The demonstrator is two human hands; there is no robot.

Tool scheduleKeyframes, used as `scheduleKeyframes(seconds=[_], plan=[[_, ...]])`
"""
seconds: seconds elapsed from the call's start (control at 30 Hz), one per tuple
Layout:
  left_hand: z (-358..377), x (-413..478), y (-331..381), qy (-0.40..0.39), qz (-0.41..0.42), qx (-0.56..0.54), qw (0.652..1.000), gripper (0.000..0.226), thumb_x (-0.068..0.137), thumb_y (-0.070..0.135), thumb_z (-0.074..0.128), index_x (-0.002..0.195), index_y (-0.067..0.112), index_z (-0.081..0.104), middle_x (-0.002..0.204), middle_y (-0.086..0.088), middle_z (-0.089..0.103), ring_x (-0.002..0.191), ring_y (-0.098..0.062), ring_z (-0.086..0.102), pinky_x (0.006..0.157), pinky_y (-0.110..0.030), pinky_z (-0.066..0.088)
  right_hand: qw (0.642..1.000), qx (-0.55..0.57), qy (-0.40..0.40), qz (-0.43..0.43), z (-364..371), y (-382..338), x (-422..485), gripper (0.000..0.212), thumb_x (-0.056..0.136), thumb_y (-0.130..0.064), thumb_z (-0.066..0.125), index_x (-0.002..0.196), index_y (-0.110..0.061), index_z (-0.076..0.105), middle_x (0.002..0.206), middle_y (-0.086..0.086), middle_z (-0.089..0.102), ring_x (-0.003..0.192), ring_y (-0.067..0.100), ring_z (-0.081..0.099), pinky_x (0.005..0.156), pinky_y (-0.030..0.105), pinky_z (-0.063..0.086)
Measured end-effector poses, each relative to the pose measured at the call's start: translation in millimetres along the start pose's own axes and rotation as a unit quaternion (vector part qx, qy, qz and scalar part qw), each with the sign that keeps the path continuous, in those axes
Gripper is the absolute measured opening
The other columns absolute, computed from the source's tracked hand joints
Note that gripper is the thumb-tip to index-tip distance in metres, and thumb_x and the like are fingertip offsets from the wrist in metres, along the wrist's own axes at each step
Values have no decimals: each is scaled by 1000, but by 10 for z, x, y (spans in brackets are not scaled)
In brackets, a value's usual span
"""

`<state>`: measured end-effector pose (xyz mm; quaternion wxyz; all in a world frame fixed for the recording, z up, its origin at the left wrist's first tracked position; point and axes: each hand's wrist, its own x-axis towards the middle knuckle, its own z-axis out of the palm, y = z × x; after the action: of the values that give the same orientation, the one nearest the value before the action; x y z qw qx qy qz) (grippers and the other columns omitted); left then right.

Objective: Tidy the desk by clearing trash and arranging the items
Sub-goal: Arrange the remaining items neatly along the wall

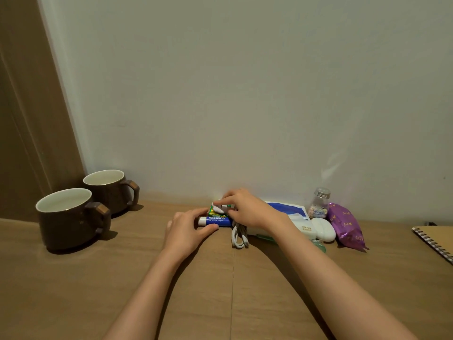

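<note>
Fingers (210,227) steadying Vaseline tube (215,220), lying left-right

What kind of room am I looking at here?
Probably a home or hotel-room desk against a plain wall: two brown mugs, a spiral notebook, and personal items like a Vaseline stick.

The counter (122,278) is brown wood with a seam running front to back near its middle. At its back left corner two dark brown mugs (73,217) stand close together. Along the back edge, from the middle rightward, lie a blue Vaseline stick (215,220), a coiled white cable (237,238), a white and blue tissue pack (291,214), a white case (323,229), a small clear bottle (318,204) and a purple packet (346,227). A spiral notebook (435,241) lies at the right edge.
</note>
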<state>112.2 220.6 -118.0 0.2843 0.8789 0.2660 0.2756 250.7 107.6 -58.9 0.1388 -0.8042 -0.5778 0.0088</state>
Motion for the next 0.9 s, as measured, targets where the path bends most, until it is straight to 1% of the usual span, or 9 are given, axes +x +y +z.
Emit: scheduleKeyframes(seconds=[0.13, 0.27, 0.37, 0.47, 0.53, 0.6, 0.73, 0.8, 0.9], plan=[[10, 15, 11, -3, 7, -4, 1000, 53, 78, 46, 68, 128, 38, 54, 116, 10, 68, 113, -16, 57, 97, -43, 42, 1000, -14, 22, 1, 14, -22, -23, 43, 94, -10, 46, 133, -26, 55, 134, 5, 53, 121, 21, 45, 97, 37, 44], [16, 12, 12, -2, 8, -1, 1000, 54, 80, 45, 67, 131, 38, 51, 120, 10, 66, 119, -16, 55, 99, -41, 40, 997, -35, 64, 0, -48, -55, -120, 46, 95, -16, 47, 138, -31, 47, 133, 2, 57, 121, 21, 45, 95, 35, 40], [12, 9, 21, 1, 6, 0, 1000, 53, 80, 43, 67, 131, 36, 52, 122, 8, 66, 121, -18, 54, 100, -41, 40, 990, 2, 138, 14, -216, -6, -307, 40, 96, -22, 47, 135, -33, 49, 137, -4, 54, 127, 17, 41, 104, 37, 38], [28, 17, 7, -5, 7, 20, 1000, 53, 83, 45, 64, 133, 32, 51, 127, 6, 63, 124, -20, 51, 100, -39, 39, 969, 16, 242, 43, -334, 197, -618, 34, 95, -25, 49, 128, -32, 55, 135, -7, 54, 126, 14, 41, 105, 39, 37], [35, 28, -6, -8, 3, 29, 1000, 52, 84, 45, 62, 133, 29, 51, 129, 4, 62, 126, -22, 49, 100, -39, 39, 948, 8, 307, 83, -348, 405, -879, 32, 94, -24, 51, 124, -29, 59, 134, -6, 54, 123, 15, 41, 103, 39, 38], [48, 41, -12, -11, 0, 41, 999, 53, 85, 46, 61, 134, 29, 50, 130, 3, 61, 126, -22, 49, 99, -39, 39, 930, -5, 338, 144, -333, 639, -1148, 31, 93, -25, 52, 123, -27, 59, 135, -4, 52, 123, 17, 40, 103, 38, 37], [65, 52, -9, -13, -5, 55, 998, 53, 83, 47, 62, 133, 31, 52, 130, 4, 61, 125, -23, 50, 96, -39, 39, 902, -11, 334, 272, -271, 1094, -1586, 36, 94, -30, 50, 129, -23, 54, 141, 6, 47, 129, 27, 36, 106, 40, 30], [67, 50, -5, -12, -7, 58, 998, 54, 82, 48, 63, 132, 32, 52, 129, 3, 62, 124, -23, 51, 96, -39, 40, 907, 32, 299, 294, -216, 1226, -1737, 40, 97, -30, 45, 135, -18, 49, 144, 9, 45, 134, 27, 34, 110, 39, 28], [63, 48, 3, -17, -5, 61, 998, 54, 82, 48, 63, 133, 35, 50, 126, 3, 64, 121, -23, 53, 94, -40, 41, 908, 118, 271, 296, -132, 1256, -1838, 43, 100, -31, 40, 140, -15, 42, 142, 9, 48, 131, 25, 42, 107, 36, 32]])
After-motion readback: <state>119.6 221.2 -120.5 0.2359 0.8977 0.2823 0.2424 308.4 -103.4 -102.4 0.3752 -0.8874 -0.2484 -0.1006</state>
